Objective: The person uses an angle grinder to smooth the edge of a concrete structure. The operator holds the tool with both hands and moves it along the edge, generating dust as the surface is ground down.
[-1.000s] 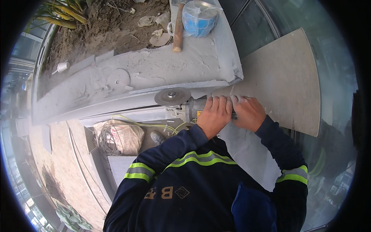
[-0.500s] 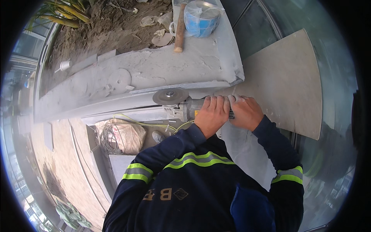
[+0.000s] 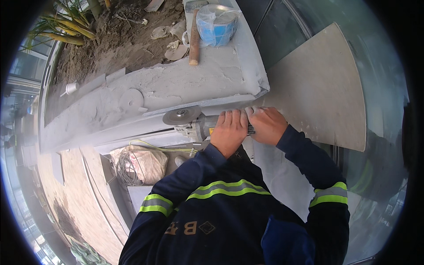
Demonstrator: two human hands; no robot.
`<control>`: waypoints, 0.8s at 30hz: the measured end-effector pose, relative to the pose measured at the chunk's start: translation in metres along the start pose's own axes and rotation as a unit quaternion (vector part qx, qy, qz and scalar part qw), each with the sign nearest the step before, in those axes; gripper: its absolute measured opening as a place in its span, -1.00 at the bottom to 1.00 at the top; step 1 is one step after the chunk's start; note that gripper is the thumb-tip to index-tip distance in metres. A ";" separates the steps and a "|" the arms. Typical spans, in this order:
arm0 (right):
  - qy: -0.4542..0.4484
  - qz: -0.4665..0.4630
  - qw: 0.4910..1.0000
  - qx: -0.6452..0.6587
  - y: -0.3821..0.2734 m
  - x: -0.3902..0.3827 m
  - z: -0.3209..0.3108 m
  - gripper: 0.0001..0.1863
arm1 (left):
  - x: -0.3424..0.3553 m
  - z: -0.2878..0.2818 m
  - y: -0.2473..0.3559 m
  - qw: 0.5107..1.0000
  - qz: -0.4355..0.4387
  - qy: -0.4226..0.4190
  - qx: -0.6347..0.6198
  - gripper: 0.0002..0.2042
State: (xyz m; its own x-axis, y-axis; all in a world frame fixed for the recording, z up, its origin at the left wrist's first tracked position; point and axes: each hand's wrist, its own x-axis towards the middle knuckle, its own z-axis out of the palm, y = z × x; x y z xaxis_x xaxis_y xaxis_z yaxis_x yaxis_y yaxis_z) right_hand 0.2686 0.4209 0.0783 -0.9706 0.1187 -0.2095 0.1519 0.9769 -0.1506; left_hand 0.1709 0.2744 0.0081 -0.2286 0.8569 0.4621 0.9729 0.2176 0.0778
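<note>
Both my hands are closed around the body of an angle grinder point(image 3: 204, 126), held level with its head pointing left. My left hand point(image 3: 229, 130) wraps the middle of the body. Behind it, touching it, my right hand point(image 3: 266, 125) grips the rear end. The grinder's round disc point(image 3: 182, 115) lies nearly flat, close to the front edge of the dusty stone ledge point(image 3: 194, 84); whether it touches the edge I cannot tell. Pale dust coats my fingers and hazes the air on the left.
On the ledge stand a blue bucket point(image 3: 216, 28) wrapped in clear plastic and a wooden-handled hammer point(image 3: 194, 42). A worn disc point(image 3: 132, 100) lies on the dust. A large board point(image 3: 322, 88) leans at right. Below are a sack point(image 3: 148, 163), coiled wire point(image 3: 126, 170) and a yellow-green cable point(image 3: 170, 149).
The grinder and both hands have shifted slightly left along the ledge edge. My view has moved a little too. Both grips stay the same.
</note>
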 end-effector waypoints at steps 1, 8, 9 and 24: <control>0.003 -0.002 1.000 0.001 -0.003 0.005 0.002 -0.53 | -0.002 0.001 -0.005 1.000 0.000 0.002 0.004 -0.67; -0.005 -0.009 1.000 0.006 0.002 0.001 0.000 -0.55 | 0.001 -0.004 -0.002 1.000 -0.002 -0.015 -0.018 -0.63; -0.002 -0.002 1.000 0.002 0.003 -0.006 -0.003 -0.55 | 0.005 -0.007 0.005 1.000 0.004 -0.002 -0.013 -0.63; 0.014 -0.011 1.000 0.001 0.002 0.005 0.004 -0.60 | 0.000 -0.001 -0.005 1.000 -0.005 -0.006 -0.004 -0.64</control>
State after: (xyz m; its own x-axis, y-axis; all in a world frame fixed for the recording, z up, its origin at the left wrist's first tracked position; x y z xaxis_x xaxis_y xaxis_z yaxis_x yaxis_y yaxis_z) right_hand 0.2650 0.4227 0.0729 -0.9784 0.1022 -0.1795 0.1310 0.9789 -0.1570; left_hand 0.1656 0.2732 0.0084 -0.2392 0.8603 0.4501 0.9707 0.2226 0.0903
